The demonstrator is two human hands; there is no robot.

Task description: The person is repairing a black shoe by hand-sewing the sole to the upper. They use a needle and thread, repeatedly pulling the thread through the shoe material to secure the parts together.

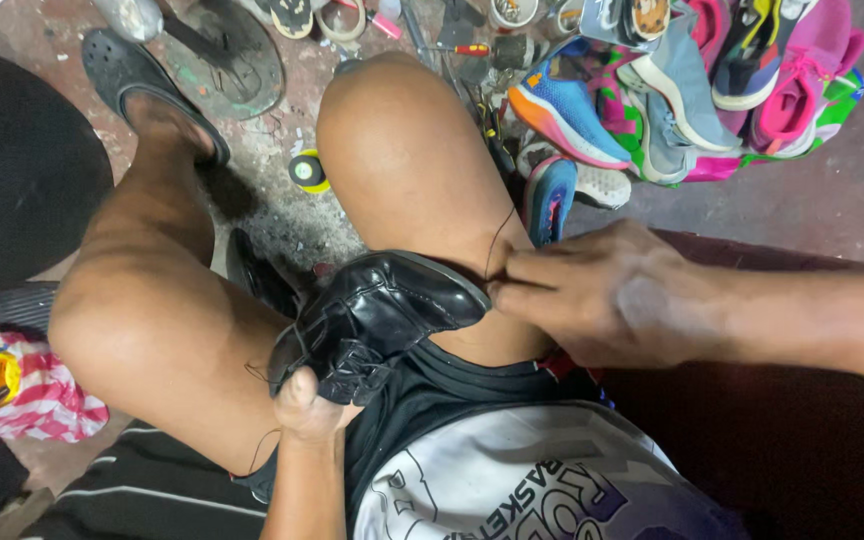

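Stained concrete floor (282, 215), cluttered with shoe-repair stuff. I'm looking down over my own bare knees, seated.

Far left: a red-and-white striped cloth (37, 385) with a yellow packet on it, near my left thigh. Upper left: my foot in a dark sandal (147, 85), flat on the floor, and just beside it a round dark metal stand (227, 55). A small yellow-and-black spool (308, 171) lies on the floor between my legs.

Centre: black leather shoe (377, 315) sits in my lap between the knees, sole side toward my right knee, toe pointing right. My left hand (307, 400) comes up from below and is clamped on the shoe's heel end, thumb pressed against the upper. A thin dark thread (500, 240) runs up from the toe edge across my right knee.

Right: my right hand (602, 290) comes in from the right edge, fingers pinched together on the thread right at the shoe's toe edge, fingertips touching the leather. Whether a needle is in the pinch, I cannot tell.

Upper right: a heap of sneakers (682, 90), blue, grey, pink, on a bright cloth, well apart from the hands. Small tools (472, 48) are scattered along the top edge, too small to sort out.
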